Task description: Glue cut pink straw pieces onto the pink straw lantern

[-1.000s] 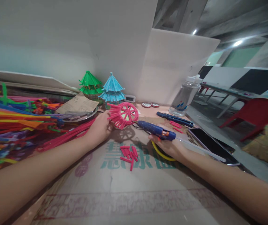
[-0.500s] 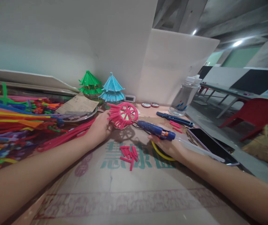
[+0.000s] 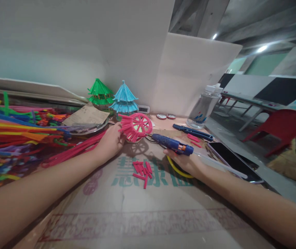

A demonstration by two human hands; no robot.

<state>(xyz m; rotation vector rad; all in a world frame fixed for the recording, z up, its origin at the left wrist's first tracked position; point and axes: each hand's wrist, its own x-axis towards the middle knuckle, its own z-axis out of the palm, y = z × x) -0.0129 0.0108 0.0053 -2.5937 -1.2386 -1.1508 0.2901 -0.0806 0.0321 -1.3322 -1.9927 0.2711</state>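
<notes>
My left hand [image 3: 113, 137] is closed on the left side of a round pink pipe-cleaner piece [image 3: 136, 127], which has a spoked ring and a fringe of short strips. My right hand [image 3: 182, 159] is wrapped round a blue hot glue gun [image 3: 172, 144] with a clear glue stick [image 3: 220, 165] coming out of its back. The gun's nozzle points left and meets the lower right rim of the ring; whether it touches is too small to tell. Below them, several cut pink pieces [image 3: 142, 170] lie loose on the printed cardboard [image 3: 116, 214].
Colourful pipe cleaners [image 3: 20, 135] fill the left side. Green [image 3: 99, 91] and light blue [image 3: 124, 98] tiered roof models stand at the back. Right are a water bottle [image 3: 202, 107], a utility knife [image 3: 191, 131] and a phone [image 3: 232, 160]. A yellow cable [image 3: 176, 169] curves beneath the gun.
Almost nothing differs. Both hands, the pink piece and the glue gun hold nearly the same positions.
</notes>
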